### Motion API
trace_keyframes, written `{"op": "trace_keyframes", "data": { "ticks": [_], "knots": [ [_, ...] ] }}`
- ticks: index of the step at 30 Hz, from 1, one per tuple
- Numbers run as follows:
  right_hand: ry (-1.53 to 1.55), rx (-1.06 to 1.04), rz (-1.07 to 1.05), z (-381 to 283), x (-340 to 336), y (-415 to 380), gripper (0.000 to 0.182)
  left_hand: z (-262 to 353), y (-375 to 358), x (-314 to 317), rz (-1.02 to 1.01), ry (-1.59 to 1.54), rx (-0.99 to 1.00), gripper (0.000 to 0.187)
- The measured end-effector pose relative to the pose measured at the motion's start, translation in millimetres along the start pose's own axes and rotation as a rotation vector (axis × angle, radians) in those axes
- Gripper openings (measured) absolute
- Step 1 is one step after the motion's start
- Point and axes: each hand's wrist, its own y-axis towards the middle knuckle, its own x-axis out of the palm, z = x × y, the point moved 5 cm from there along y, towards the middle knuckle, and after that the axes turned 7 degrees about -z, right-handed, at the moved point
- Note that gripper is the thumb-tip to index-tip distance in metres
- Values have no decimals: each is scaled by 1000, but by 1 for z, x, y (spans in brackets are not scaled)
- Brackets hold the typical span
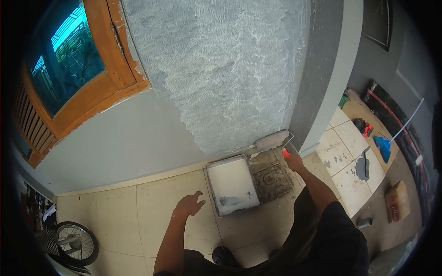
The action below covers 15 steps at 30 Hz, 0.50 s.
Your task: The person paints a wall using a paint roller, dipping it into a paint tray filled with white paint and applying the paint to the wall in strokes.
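Observation:
My right hand [294,162] is closed around the orange-red handle of a paint roller [271,140]. The roller's pale sleeve lies at the foot of the wall, beside the corner with the darker grey pillar. Fresh, streaky whitish paint covers the upper wall [230,69], while smooth grey shows below and to the left. My left hand [189,204] holds nothing; its fingers are apart above the floor tiles. Between my hands stands a paint tray [208,184] with white paint in it and a dark patch near its front edge.
At upper left is an orange-brown wooden window frame [103,87]. A motorcycle wheel [76,241] is at lower left. A dirty drain cover [271,181] lies right of the tray. Farther right are a blue-headed brush [383,147], a paper bag [397,202] and dark-stained tiles [350,142].

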Motion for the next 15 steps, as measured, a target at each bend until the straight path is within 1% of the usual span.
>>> {"op": "trace_keyframes", "data": {
  "ticks": [2, 4, 5, 7, 8, 10, 11, 13, 15],
  "knots": [
    [-19, -16, 7, -31, -40, -17, 51, -4, 7, -6, 43, -19, -19, 54],
    [93, -15, 21, -59, -78, -33, 50, -6, 14, -7, 36, -1, 8, 54],
    [79, -8, 42, -70, -102, -42, 50, -6, 14, -9, 39, -18, 4, 54],
    [252, -47, -15, -98, -155, -61, 46, -6, 18, -14, 65, -48, 32, 55],
    [228, -54, 16, -115, -186, -70, 46, -10, 21, -14, 75, -62, 29, 54],
    [426, 34, -41, -150, -242, -92, 44, -15, 30, -17, 111, -89, 50, 53],
    [438, 59, -64, -168, -274, -102, 38, -19, 34, -16, 98, -122, 53, 55],
    [407, 8, -47, -209, -341, -129, 36, -28, 42, -11, 100, -160, 68, 56],
    [389, -43, 7, -252, -401, -156, 36, -37, 51, -9, 127, -179, 41, 52]
  ]
}}
